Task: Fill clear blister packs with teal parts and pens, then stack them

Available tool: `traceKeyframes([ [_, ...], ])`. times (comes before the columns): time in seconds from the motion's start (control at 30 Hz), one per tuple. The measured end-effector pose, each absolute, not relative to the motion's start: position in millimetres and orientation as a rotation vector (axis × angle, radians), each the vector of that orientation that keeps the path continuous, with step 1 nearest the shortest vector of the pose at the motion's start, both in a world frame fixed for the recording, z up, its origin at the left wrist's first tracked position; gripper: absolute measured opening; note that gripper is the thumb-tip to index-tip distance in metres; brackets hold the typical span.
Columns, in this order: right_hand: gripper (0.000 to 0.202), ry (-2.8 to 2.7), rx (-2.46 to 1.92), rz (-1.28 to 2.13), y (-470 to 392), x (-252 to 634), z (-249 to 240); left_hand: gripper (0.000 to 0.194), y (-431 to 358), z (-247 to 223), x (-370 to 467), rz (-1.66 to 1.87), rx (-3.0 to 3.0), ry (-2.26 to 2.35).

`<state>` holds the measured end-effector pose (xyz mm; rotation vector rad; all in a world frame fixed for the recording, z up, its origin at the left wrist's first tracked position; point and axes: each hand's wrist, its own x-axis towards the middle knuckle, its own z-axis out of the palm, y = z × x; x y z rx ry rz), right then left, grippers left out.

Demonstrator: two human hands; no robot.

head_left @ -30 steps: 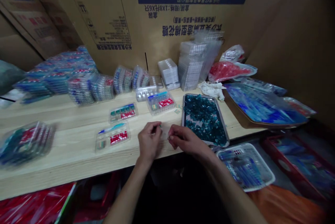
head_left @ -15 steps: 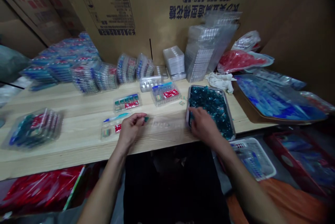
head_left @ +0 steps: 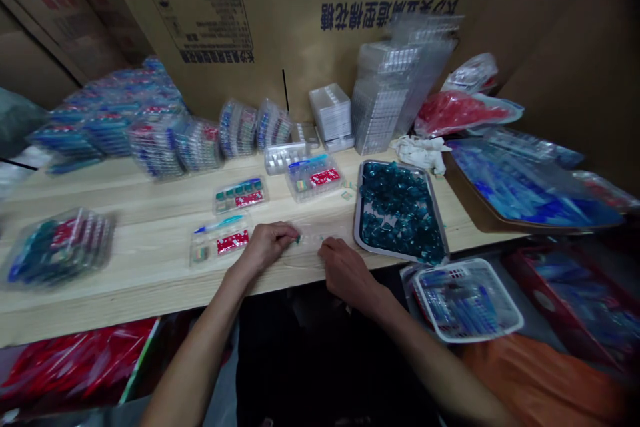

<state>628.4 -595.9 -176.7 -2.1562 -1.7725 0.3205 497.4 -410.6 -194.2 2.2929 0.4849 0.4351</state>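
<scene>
Near the table's front edge, my left hand (head_left: 273, 244) pinches a small teal piece (head_left: 298, 239) over a clear plastic tray (head_left: 311, 232). My right hand (head_left: 343, 267) has its fingertips pressed together at the tray's right side; what they hold, if anything, is too small to name. Right of it lies a metal tray (head_left: 356, 224) of teal pieces (head_left: 400, 204). Left of my hands is a clear pack (head_left: 220, 240) with a red card and a blue pen. Behind it sits a pack with teal pieces (head_left: 240, 196), and further right a stack of filled packs (head_left: 315, 177).
Upright filled packs (head_left: 237, 128) and stacked clear trays (head_left: 380, 97) line the back before a large carton (head_left: 280, 27). More packs (head_left: 65, 244) stand at the left. A box of blue packets (head_left: 530, 180) is at the right, a white basket (head_left: 517, 307) below the edge.
My right hand has moved left from the metal tray to the clear tray. My left hand has shifted slightly right and down. The view has shifted a little.
</scene>
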Motion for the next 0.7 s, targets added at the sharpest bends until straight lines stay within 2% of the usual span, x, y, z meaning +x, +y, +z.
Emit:
traceKeyframes([
  [0.17, 0.031, -1.703, -2.101, 0.351, -595.7, 632.0, -179.4, 0.021, -422.2, -195.3, 490.7, 0.469, 2.416, 0.543],
  [0.33, 0.044, -1.603, -2.06, 0.386, -592.5, 636.3, -178.1, 0.041, -423.9, -186.6, 489.4, 0.429, 2.42, 0.503],
  [0.6, 0.043, -1.488, -2.03, 0.347, -583.0, 639.0, -180.0, 0.038, -423.3, -176.5, 494.2, 0.272, 2.655, 0.417],
  [0.7, 0.04, -1.502, -2.029, 0.319, -581.0, 642.2, -179.9, 0.031, -427.8, -172.7, 497.3, 0.161, 2.79, 0.485],
])
